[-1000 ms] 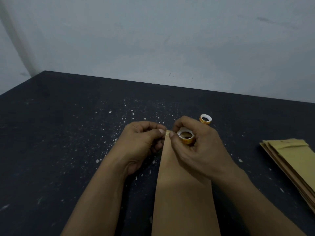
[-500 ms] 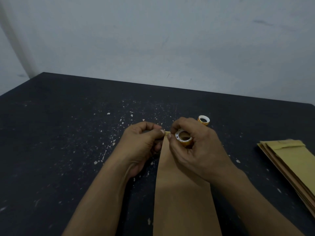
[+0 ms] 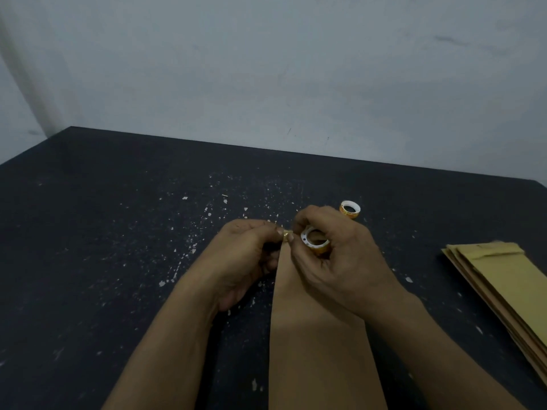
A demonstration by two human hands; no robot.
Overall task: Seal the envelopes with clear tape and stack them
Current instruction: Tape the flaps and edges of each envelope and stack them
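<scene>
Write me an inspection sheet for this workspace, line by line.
Surface: black table, speckled with pale flecks.
Job's things: brown envelope lying lengthwise under both hands; tape roll in the right hand; second tape roll on the table behind it; envelope stack at the right edge.
Clutter: the flecks, scattered over the table's middle.
Grippers: left hand pinches what looks like the tape end at the envelope's far end; right hand grips the tape roll.
Cables: nothing seen.
Surroundings: pale wall behind the table.
</scene>
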